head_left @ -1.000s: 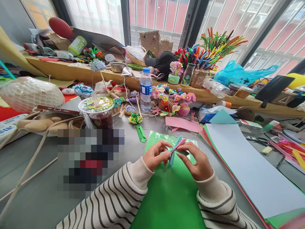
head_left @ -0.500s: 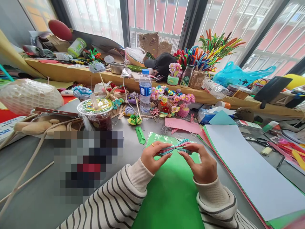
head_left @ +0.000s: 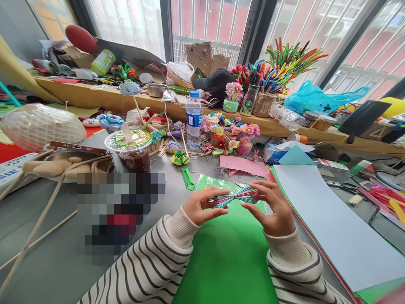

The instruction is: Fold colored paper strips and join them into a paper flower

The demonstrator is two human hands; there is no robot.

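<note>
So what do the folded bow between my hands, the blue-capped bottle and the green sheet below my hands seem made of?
Folded bow: probably matte paper, going by its thin, crisp pleats.
Blue-capped bottle: likely clear, glossy plastic; it's see-through with bright highlights.
Green sheet: smooth, shiny at its far end; plastic or coated card, I can't tell which.

Open room lies this side of the folded paper [head_left: 234, 197], over the green sheet [head_left: 228, 257]; the water bottle [head_left: 194, 120] and flowers [head_left: 249, 129] bar the way ahead, the cup [head_left: 134, 161] leftward.
</note>
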